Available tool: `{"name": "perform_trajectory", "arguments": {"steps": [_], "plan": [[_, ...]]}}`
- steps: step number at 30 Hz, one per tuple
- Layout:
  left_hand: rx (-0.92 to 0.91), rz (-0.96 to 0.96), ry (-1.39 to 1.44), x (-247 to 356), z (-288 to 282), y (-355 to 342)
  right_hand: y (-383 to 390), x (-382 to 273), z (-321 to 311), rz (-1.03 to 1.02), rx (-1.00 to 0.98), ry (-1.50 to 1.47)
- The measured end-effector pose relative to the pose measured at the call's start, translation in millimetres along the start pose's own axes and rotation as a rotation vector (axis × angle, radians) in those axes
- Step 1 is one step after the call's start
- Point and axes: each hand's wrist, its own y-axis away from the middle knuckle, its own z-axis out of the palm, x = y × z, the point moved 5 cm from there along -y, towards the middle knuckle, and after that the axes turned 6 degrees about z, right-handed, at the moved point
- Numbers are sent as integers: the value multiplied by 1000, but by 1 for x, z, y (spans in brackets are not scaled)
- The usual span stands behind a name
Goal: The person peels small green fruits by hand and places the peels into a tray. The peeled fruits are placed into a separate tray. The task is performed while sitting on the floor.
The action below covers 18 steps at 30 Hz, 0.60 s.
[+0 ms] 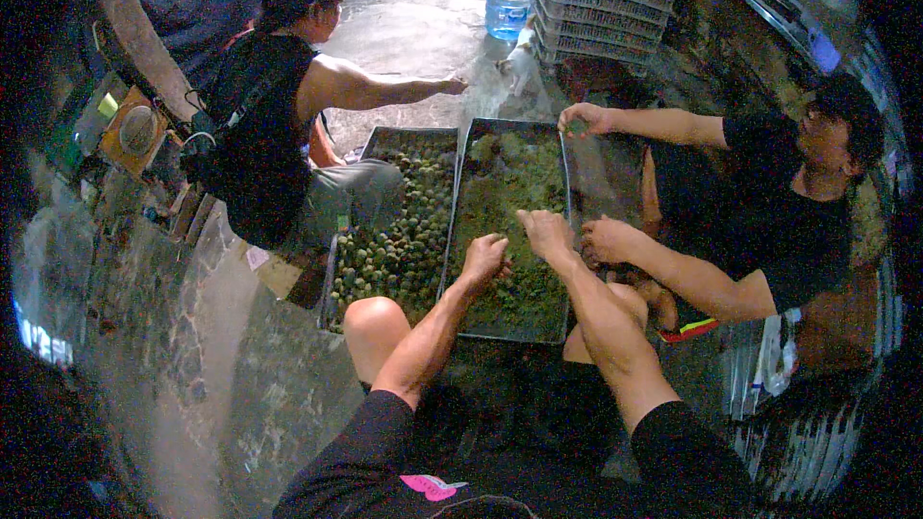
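My left hand (486, 259) hangs over the near left part of a long dark tray (514, 122) of loose green, crumbly material, its fingers curled; what they hold, if anything, is hidden. My right hand (543, 234) is above the same tray toward its right side, fingers bent and closed around something I cannot make out. Just to the left is a second tray (408, 130) with many small, round, mottled greenish-brown pieces (389, 250). My knees flank the near ends of the trays.
A co-worker (264, 135) sits at left, arm stretched out; another (784, 192) at right reaches over the tray edge with both hands. Beyond are stacked plastic crates (596, 10), a blue water jug (508, 10) and a small white animal (519, 62). Assorted clutter lines the left.
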Motion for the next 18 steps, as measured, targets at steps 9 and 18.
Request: {"name": "perform_trajectory", "arguments": {"steps": [9,18], "plan": [[59,-196,-83,14,-7,-1,-1,20,9,250,-149,-23],[32,4,317,19,-6,-1,-12,36,34,83,-12,-184]]}}
